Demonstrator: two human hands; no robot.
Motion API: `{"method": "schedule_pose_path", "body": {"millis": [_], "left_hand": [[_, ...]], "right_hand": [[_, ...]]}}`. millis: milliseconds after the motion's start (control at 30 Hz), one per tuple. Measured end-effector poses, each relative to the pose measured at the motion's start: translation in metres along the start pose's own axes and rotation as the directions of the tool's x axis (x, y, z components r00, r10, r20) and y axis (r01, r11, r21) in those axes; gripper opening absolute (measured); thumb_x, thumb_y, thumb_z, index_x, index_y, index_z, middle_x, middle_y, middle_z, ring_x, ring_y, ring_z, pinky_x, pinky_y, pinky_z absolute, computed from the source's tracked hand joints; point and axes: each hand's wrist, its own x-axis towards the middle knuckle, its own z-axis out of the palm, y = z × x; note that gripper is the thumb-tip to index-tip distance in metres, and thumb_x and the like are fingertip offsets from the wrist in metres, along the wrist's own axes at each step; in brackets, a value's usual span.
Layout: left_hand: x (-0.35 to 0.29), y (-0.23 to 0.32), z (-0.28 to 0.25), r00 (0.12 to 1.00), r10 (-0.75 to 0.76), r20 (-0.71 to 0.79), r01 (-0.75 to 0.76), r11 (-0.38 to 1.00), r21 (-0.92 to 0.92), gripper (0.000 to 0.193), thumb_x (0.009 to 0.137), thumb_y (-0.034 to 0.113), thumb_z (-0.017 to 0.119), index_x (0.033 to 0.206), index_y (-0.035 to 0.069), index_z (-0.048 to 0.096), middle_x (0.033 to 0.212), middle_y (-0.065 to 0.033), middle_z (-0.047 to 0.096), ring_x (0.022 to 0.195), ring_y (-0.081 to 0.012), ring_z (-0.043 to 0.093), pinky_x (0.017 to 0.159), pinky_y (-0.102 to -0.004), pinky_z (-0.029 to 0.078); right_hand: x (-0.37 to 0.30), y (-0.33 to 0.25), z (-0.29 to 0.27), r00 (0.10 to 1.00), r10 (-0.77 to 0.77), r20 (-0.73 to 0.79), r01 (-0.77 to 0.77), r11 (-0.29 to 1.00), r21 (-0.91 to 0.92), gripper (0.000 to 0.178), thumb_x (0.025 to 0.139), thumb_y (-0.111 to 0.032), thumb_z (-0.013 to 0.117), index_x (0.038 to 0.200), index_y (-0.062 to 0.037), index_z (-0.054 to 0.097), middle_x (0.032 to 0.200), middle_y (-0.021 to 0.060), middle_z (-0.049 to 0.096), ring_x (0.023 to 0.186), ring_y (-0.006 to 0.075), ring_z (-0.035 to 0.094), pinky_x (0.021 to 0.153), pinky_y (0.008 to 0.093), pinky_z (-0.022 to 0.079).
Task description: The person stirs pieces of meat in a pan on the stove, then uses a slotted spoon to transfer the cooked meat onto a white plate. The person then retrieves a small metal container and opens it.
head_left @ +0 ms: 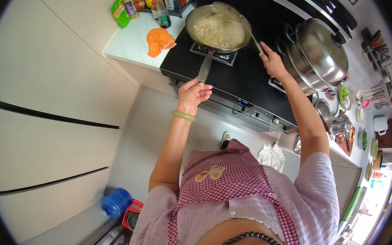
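A steel wok (197, 18) full of pale soupy food sits on the burner of a black stove (248, 81). My left hand (193, 92), with a green bangle on the wrist, grips the end of the wok's long handle (205, 66). My right hand (272, 61) holds the purple-tipped handle of a metal ladle (228, 11), whose bowl lies over the far side of the wok.
A large lidded steel steamer pot (319, 53) stands on the right burner, close to my right hand. An orange cloth (159, 40) and several bottles (159, 5) sit on the white counter left of the stove. Bowls and utensils crowd the right counter (351, 110). A blue water jug (115, 202) stands on the floor.
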Motion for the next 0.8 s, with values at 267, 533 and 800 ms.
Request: {"method": "schedule_pose_path", "body": {"millis": [267,533,800], "left_hand": [[0.002,-0.001,-0.002,1.0,-0.003,0.021,0.003,1.0,-0.02,0.027,0.091,0.006,0.056,0.116,-0.002,0.056,0.089,-0.0165,0.068,0.07,-0.0175,0.067,0.06,-0.0264,0.057],[0.001,0.001,0.002,1.0,-0.004,0.012,0.004,1.0,-0.005,0.027,0.091,0.007,0.056,0.116,-0.002,0.055,0.089,-0.0163,0.068,0.069,-0.0175,0.067,0.06,-0.0266,0.057],[0.0,0.004,-0.004,0.998,-0.021,0.064,0.02,1.0,0.019,0.044,0.089,0.007,0.058,0.126,-0.007,0.039,0.096,-0.0222,0.067,0.073,-0.0184,0.067,0.064,-0.0269,0.057]], "right_hand": [[-0.001,0.006,-0.017,0.916,0.289,0.278,-0.386,0.825,0.413,0.049,0.096,-0.028,0.047,0.141,-0.0157,0.033,0.06,0.0023,0.045,0.041,0.0103,0.041,0.033,0.025,0.032],[0.01,0.004,-0.026,0.513,0.149,0.845,-0.857,0.046,0.513,0.021,0.098,-0.027,0.044,0.088,-0.0081,0.042,0.065,0.0009,0.045,0.043,0.0032,0.04,0.032,0.0153,0.025],[0.009,0.0,0.032,0.591,-0.21,0.779,-0.784,-0.379,0.492,0.026,0.097,-0.021,0.044,0.108,0.0014,0.045,0.067,-0.001,0.041,0.043,0.003,0.04,0.032,0.0162,0.026]]}}
